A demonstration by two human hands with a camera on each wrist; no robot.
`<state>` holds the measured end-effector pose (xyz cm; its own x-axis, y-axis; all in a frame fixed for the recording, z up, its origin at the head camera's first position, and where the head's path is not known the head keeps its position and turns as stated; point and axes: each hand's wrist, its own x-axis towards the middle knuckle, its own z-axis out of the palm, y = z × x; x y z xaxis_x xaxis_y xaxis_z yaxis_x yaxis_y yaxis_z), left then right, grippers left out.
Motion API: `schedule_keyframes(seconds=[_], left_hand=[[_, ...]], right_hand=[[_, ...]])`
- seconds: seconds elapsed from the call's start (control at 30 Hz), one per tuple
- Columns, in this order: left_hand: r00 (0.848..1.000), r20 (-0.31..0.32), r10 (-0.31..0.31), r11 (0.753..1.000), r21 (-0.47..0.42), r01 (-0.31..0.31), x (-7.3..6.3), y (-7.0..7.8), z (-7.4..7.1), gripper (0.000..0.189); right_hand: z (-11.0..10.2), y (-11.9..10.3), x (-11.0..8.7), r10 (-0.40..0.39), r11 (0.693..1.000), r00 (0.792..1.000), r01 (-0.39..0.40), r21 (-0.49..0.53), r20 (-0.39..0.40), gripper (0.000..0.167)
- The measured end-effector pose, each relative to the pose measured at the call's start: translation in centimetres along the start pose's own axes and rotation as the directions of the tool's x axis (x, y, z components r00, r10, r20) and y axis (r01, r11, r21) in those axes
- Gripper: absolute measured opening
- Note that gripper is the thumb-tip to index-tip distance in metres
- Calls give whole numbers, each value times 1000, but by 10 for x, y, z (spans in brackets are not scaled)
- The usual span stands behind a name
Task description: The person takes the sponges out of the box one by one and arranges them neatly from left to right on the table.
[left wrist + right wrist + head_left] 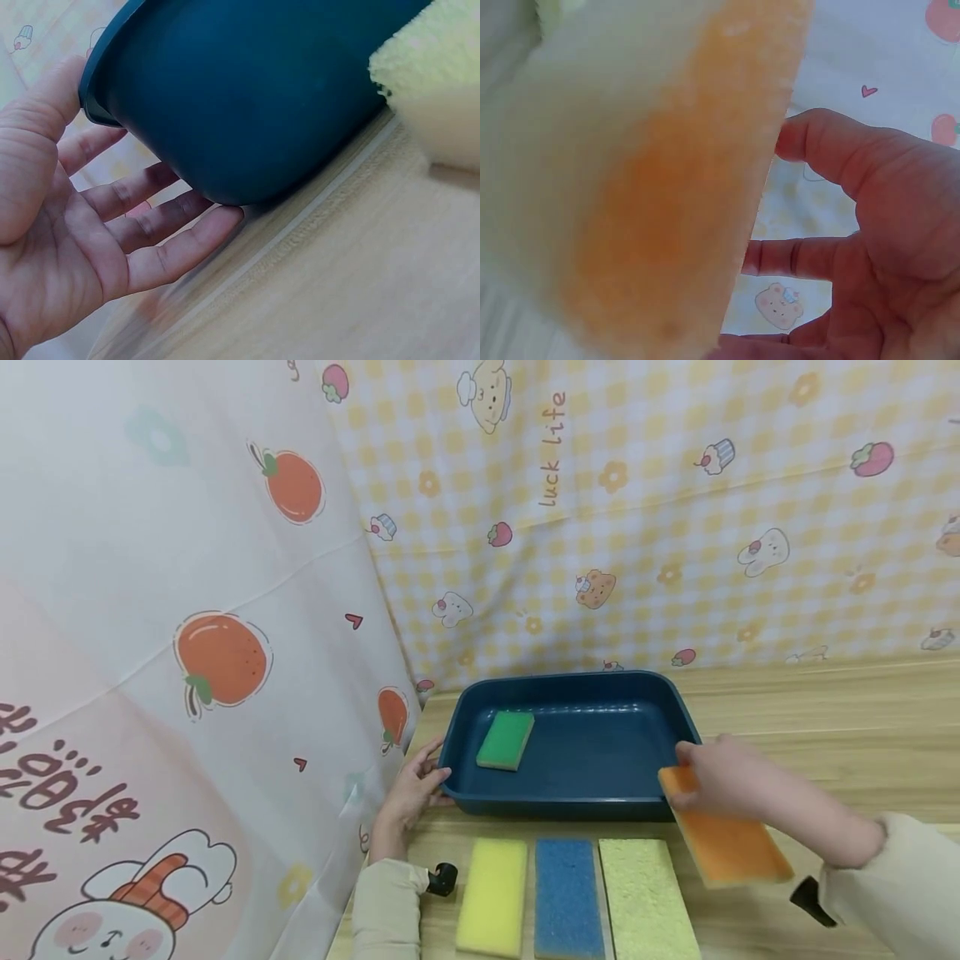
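Three sponges [567,897] are lining up below the tray [592,756]; right hand [723,778] is pinching orange sponge [731,852] by the tray's near right corner, left hand [412,792] is gripping the left end, green sponge [506,739] is leaving loads of room rightward.

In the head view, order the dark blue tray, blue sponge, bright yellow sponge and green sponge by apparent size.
1. Dark blue tray
2. Blue sponge and bright yellow sponge: too alike to rank
3. Green sponge

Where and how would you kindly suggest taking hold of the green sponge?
I would pinch the green sponge across its long edges, coming from above: it lies flat in the dark blue tray, whose raised walls would likely hinder a sideways approach.
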<state>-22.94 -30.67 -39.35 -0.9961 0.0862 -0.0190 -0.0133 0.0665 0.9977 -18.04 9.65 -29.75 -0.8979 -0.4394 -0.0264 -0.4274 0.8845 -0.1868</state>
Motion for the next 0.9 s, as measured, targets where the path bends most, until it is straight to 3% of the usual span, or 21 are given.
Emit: schedule_keyframes(seconds=[0.3,0.9], left_hand=[[1000,28,-6,1000,-12,6,-3,2,-4,54],[1000,-7,9,1000,-22,-9,-1,-5,-2,54]], right_hand=[[11,4,-23,11,1000,1000,-11,24,-1,45],[56,9,-30,75,991,997,-77,114,25,56]])
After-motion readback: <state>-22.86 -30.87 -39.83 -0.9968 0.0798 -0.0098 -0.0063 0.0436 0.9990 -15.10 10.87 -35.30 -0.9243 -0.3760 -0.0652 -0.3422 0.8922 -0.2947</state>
